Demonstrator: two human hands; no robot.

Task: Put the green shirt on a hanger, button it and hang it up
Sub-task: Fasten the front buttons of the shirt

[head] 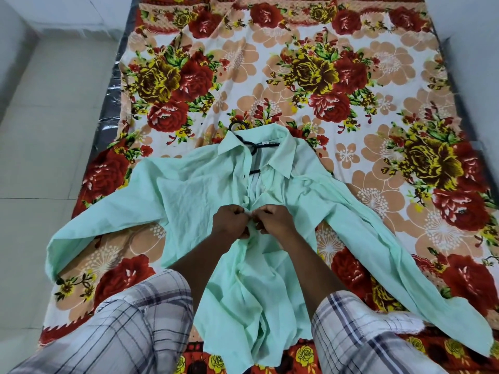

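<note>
Green shirt (pixel 194 190) flat on bed (pixel 297 63), hanger (pixel 252 145) inside collar. Left hand (pixel 229 222), right hand (pixel 275 220) pinch placket mid-chest, fingers curled. Advice: align edges, push button fully through hole.

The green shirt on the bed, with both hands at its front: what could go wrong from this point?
The green shirt is crumpled and open above the place where the left hand and right hand pinch its front, so a button may go into the wrong hole. With the collar open, the hanger might slip out of a shoulder when lifted.
</note>
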